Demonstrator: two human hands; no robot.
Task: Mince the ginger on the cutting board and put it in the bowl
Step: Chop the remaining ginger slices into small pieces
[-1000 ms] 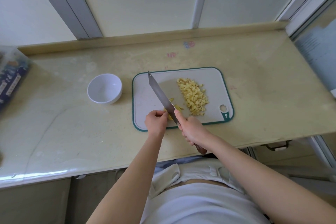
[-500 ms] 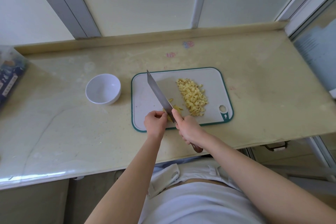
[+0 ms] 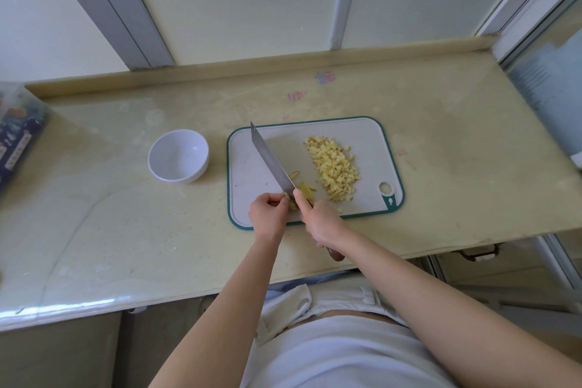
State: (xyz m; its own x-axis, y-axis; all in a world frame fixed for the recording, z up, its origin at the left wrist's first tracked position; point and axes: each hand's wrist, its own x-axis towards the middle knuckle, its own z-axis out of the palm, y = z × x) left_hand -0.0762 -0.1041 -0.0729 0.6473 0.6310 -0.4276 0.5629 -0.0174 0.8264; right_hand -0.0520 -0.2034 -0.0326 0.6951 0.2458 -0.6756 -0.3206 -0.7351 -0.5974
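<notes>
A pile of diced ginger [image 3: 333, 168] lies on the right half of the grey, green-rimmed cutting board [image 3: 359, 132]. A few uncut ginger strips [image 3: 305, 190] sit near the board's front edge. My right hand [image 3: 321, 220] grips the handle of a cleaver [image 3: 270, 158], forefinger along its spine, blade pointing away to the left. My left hand [image 3: 268, 213] sits just left of the blade, fingers curled, pinching the ginger strips. An empty white bowl [image 3: 178, 155] stands left of the board.
The beige counter [image 3: 94, 186] has a raised back ledge and a front edge near my body. A printed package [image 3: 19, 135] lies at the far left edge. A window frame rises behind the counter.
The knife blade and both hands stay in almost the same place over the ginger strips; only a slight shift of the blade is visible.
</notes>
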